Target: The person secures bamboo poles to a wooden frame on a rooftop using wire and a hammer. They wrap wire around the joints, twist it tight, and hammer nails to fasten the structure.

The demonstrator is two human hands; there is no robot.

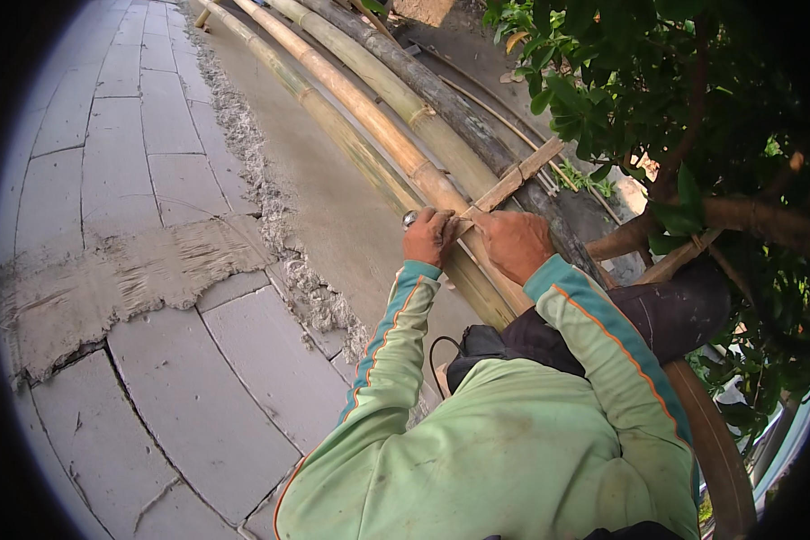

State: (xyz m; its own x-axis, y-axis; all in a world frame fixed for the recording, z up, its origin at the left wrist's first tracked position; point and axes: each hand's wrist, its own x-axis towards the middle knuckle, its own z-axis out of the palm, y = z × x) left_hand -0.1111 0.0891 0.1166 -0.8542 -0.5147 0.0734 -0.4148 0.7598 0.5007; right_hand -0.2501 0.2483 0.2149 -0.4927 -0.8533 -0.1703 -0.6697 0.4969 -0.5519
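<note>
My left hand (429,238) is closed, fingers curled, above the bamboo poles. A round, shiny metal end (410,219) of some object pokes out beside its knuckles; the rest is hidden. Close by on the right, my right hand (517,245) pinches a thin pale strip (467,214) that spans the small gap between both hands. This strip lies where a short wooden crosspiece (526,171) meets an orange-tan bamboo pole (369,126). A greener bamboo pole (333,117) runs alongside on the left, passing under my left hand.
Further right lie a thick pale bamboo pole (396,94) and a dark weathered pole (454,108). A wall of grey blocks (189,378) with rough mortar (135,270) fills the left. Leafy branches (639,90) crowd the right, above a brown wooden limb (751,220).
</note>
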